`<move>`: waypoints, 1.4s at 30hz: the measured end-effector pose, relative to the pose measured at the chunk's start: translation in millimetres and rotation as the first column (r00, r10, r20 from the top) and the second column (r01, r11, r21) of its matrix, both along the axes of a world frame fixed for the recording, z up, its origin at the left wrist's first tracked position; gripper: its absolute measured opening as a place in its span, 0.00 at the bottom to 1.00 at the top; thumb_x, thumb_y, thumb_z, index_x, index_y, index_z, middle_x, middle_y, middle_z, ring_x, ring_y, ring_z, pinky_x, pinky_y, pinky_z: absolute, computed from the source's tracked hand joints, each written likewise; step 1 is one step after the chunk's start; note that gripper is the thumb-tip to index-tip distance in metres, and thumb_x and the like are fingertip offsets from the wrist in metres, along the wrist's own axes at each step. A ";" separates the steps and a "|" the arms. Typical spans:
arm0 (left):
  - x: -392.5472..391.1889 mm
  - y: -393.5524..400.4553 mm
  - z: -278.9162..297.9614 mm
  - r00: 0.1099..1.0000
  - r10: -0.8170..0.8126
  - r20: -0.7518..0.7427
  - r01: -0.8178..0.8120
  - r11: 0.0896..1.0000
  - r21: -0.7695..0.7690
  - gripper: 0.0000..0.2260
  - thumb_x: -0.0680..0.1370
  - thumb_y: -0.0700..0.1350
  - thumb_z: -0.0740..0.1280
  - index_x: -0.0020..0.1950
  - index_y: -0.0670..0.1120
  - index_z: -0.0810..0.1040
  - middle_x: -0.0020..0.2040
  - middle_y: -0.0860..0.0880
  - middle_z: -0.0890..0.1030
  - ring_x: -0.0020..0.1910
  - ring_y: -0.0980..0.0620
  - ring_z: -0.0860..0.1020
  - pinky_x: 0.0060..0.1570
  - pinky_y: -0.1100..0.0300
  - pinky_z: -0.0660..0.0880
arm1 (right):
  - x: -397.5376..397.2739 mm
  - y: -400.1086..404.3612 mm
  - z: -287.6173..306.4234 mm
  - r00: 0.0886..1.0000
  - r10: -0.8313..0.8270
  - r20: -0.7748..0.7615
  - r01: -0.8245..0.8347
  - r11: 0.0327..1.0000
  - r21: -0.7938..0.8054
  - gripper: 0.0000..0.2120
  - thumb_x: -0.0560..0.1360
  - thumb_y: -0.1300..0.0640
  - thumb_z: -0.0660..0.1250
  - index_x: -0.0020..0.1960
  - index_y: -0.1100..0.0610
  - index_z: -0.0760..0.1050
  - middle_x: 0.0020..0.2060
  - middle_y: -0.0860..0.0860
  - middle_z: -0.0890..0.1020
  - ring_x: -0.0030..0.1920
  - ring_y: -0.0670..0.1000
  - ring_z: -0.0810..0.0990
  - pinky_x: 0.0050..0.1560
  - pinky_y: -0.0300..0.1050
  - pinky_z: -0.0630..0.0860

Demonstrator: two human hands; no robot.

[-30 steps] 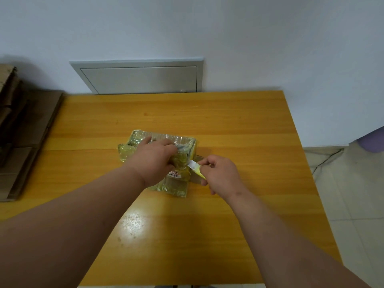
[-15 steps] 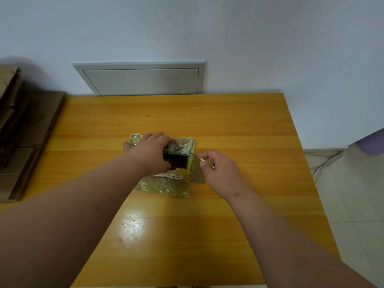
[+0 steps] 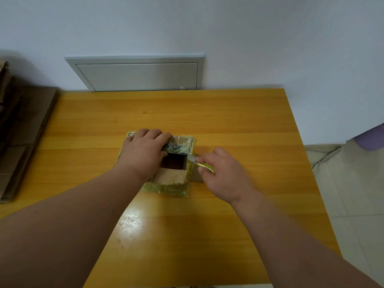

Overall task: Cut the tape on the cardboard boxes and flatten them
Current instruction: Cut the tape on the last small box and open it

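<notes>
A small cardboard box [image 3: 169, 176] wrapped in shiny yellow-green tape stands in the middle of the wooden table [image 3: 239, 125], its top open and its flaps spread. My left hand [image 3: 143, 152] lies over the box's left side with its fingers curled over the far flap, holding the box down. My right hand [image 3: 223, 173] grips a small knife [image 3: 197, 162] with a yellow handle. The blade points left and touches the box's right upper edge.
A stack of flattened brown cardboard [image 3: 20, 132] lies at the table's left end. A grey access panel [image 3: 139, 74] is set in the white wall behind the table. To the right is tiled floor [image 3: 342, 183] with a cable and a purple object [image 3: 369, 140].
The box has gone from pressed under my left hand to standing with its top open. My right hand has brought the knife up against the box's right edge.
</notes>
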State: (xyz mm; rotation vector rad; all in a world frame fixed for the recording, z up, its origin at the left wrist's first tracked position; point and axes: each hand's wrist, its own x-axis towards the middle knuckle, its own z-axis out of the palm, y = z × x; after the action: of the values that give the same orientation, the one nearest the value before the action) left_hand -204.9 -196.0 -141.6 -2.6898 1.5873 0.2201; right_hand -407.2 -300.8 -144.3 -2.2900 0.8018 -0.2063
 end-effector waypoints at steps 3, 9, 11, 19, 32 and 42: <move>0.4 -3.0 2.1 0.999 -0.021 0.039 0.020 0.999 0.038 0.25 0.78 0.57 0.66 0.73 0.59 0.63 0.70 0.54 0.70 0.70 0.45 0.64 0.64 0.44 0.66 | 4.6 -2.3 1.8 0.999 0.041 -0.031 -0.043 0.998 -0.048 0.12 0.78 0.54 0.67 0.61 0.52 0.80 0.46 0.50 0.71 0.41 0.49 0.68 0.39 0.45 0.67; 1.8 0.5 1.5 0.999 -0.034 0.036 0.034 0.999 0.015 0.22 0.82 0.58 0.57 0.76 0.57 0.63 0.72 0.55 0.69 0.71 0.46 0.64 0.67 0.46 0.63 | 9.5 -6.7 4.0 0.995 0.060 -0.076 -0.068 0.991 -0.113 0.13 0.78 0.54 0.66 0.62 0.51 0.80 0.46 0.47 0.67 0.41 0.48 0.67 0.39 0.43 0.64; 1.6 2.4 -0.8 0.999 -0.031 0.025 0.031 1.000 0.006 0.22 0.82 0.58 0.53 0.77 0.57 0.63 0.72 0.55 0.69 0.72 0.46 0.64 0.67 0.46 0.62 | 10.7 -7.2 4.8 0.995 0.059 -0.080 -0.069 0.990 -0.120 0.13 0.78 0.54 0.66 0.62 0.51 0.80 0.45 0.46 0.67 0.41 0.48 0.67 0.39 0.43 0.64; 3.7 0.8 -7.0 0.999 0.009 -0.048 -0.011 1.000 -0.025 0.21 0.83 0.56 0.53 0.76 0.56 0.66 0.72 0.54 0.70 0.71 0.45 0.63 0.68 0.46 0.59 | 25.0 -12.8 12.9 0.982 0.100 -0.160 -0.123 0.982 -0.142 0.14 0.78 0.53 0.66 0.64 0.49 0.79 0.46 0.46 0.66 0.49 0.53 0.74 0.41 0.43 0.64; 2.6 -4.6 -5.9 0.996 0.047 -0.079 -0.050 0.998 -0.037 0.20 0.84 0.55 0.54 0.75 0.56 0.68 0.72 0.54 0.71 0.71 0.44 0.63 0.67 0.48 0.58 | 33.1 -8.7 22.8 0.963 0.140 -0.229 -0.177 0.973 -0.147 0.14 0.78 0.53 0.64 0.63 0.47 0.78 0.46 0.48 0.68 0.50 0.55 0.75 0.41 0.45 0.68; -1.9 -1.5 -7.6 0.994 0.056 -0.089 -0.063 0.995 -0.075 0.19 0.83 0.54 0.55 0.74 0.55 0.70 0.70 0.53 0.72 0.69 0.43 0.64 0.66 0.47 0.58 | 39.7 -10.5 33.4 0.941 0.163 -0.297 -0.235 0.946 -0.224 0.15 0.76 0.56 0.63 0.61 0.46 0.79 0.43 0.48 0.65 0.43 0.53 0.68 0.34 0.42 0.60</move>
State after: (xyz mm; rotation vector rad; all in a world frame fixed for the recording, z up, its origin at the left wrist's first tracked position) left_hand -206.8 -197.5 -149.2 -2.8263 1.5705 0.2867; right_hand -367.5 -311.3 -110.9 -2.6679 0.7016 0.1120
